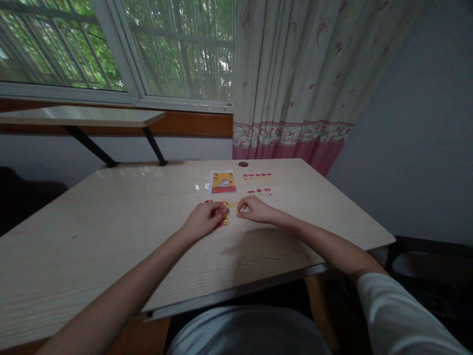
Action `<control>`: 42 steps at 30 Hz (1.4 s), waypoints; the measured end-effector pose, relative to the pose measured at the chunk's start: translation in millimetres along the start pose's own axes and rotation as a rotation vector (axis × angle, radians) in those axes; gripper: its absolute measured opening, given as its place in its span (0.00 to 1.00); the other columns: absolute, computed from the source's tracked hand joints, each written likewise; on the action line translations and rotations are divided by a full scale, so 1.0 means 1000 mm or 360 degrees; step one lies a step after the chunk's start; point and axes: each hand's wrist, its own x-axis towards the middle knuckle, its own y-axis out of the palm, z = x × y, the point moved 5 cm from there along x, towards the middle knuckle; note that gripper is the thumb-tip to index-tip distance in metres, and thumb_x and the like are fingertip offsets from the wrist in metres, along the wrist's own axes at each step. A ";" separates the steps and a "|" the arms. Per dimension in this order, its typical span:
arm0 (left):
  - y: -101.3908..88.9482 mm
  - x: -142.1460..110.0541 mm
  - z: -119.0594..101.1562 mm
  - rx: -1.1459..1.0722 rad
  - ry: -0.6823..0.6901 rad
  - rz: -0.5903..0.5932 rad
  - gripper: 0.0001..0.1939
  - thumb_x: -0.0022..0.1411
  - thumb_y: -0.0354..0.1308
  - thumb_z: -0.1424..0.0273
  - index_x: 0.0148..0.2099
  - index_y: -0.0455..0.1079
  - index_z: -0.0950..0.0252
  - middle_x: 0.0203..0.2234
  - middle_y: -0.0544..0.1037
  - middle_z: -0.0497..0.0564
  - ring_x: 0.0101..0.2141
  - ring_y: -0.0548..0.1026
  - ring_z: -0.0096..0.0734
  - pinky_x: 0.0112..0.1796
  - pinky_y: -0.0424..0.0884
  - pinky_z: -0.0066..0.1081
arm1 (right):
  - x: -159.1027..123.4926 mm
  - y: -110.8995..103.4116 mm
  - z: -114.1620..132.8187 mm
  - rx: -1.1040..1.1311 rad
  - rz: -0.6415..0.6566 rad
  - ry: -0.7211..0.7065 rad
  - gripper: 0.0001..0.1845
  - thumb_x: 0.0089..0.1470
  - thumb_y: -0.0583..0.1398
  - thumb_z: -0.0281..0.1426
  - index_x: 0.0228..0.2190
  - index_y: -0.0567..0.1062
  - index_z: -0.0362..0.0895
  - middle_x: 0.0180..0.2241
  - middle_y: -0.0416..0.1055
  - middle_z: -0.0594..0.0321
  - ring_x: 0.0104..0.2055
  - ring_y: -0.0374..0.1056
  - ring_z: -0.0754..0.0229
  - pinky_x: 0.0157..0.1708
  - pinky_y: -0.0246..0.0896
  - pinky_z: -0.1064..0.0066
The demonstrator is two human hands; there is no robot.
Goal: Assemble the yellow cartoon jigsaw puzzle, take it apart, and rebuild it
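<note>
My left hand (207,218) is over a small patch of joined yellow and red jigsaw pieces (225,223), its thumb and fingers curled together. What those fingers hold, if anything, is too small to make out. Just to the right, my right hand (256,209) pinches a small yellow jigsaw piece (237,211) between thumb and forefinger, a short gap from the patch. Behind the hands lies a picture card (223,182) with a white cartoon animal on yellow above a red band. My left fingers cover part of the patch.
Loose jigsaw pieces lie in a far row (257,176) and a nearer row (259,192), right of the card. The pale wooden table (111,236) has a round cable hole (243,164) at the back. A raised shelf (81,116) stands back left; a curtain (291,98) hangs behind.
</note>
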 end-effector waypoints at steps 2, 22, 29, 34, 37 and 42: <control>0.001 0.000 0.001 0.0055 0.0011 0.0018 0.14 0.58 0.50 0.64 0.36 0.73 0.66 0.26 0.76 0.51 0.25 0.70 0.29 0.27 0.63 0.25 | -0.002 -0.001 0.002 0.0027 0.0054 -0.0003 0.11 0.47 0.64 0.33 0.32 0.73 0.39 0.31 0.70 0.59 0.36 0.63 0.61 0.40 0.55 0.69; 0.007 0.000 -0.004 -0.0397 -0.0097 0.0097 0.16 0.55 0.54 0.62 0.32 0.73 0.70 0.18 0.69 0.47 0.20 0.64 0.24 0.22 0.59 0.24 | -0.012 -0.011 0.024 0.0765 -0.0294 -0.0136 0.09 0.43 0.65 0.32 0.28 0.73 0.42 0.26 0.71 0.66 0.28 0.64 0.67 0.31 0.59 0.74; 0.005 0.001 -0.007 -0.0604 -0.0155 0.0045 0.12 0.50 0.56 0.65 0.29 0.72 0.70 0.20 0.71 0.49 0.22 0.65 0.24 0.24 0.61 0.25 | -0.014 -0.013 0.027 0.0757 -0.0342 -0.0197 0.10 0.43 0.65 0.32 0.30 0.74 0.41 0.27 0.71 0.65 0.27 0.64 0.67 0.30 0.59 0.75; 0.001 0.000 -0.002 -0.0798 -0.0283 -0.0124 0.09 0.48 0.56 0.67 0.28 0.70 0.69 0.20 0.72 0.48 0.20 0.66 0.23 0.24 0.62 0.25 | -0.017 -0.021 0.029 0.0494 -0.0491 -0.0269 0.11 0.49 0.62 0.34 0.35 0.75 0.43 0.27 0.72 0.64 0.26 0.62 0.67 0.30 0.57 0.74; -0.001 0.001 0.001 -0.0827 -0.0328 -0.0205 0.10 0.48 0.58 0.66 0.27 0.70 0.69 0.19 0.71 0.48 0.20 0.66 0.24 0.24 0.62 0.26 | -0.019 -0.025 0.032 0.0241 -0.0600 -0.0374 0.08 0.51 0.61 0.35 0.30 0.76 0.43 0.26 0.72 0.63 0.27 0.63 0.65 0.33 0.55 0.72; 0.000 0.002 0.005 -0.0902 -0.0305 -0.0226 0.09 0.48 0.58 0.66 0.27 0.70 0.68 0.19 0.72 0.48 0.20 0.67 0.24 0.24 0.63 0.26 | -0.020 -0.025 0.033 -0.0019 -0.0687 -0.0487 0.09 0.54 0.58 0.36 0.30 0.76 0.44 0.28 0.74 0.62 0.32 0.66 0.63 0.37 0.52 0.69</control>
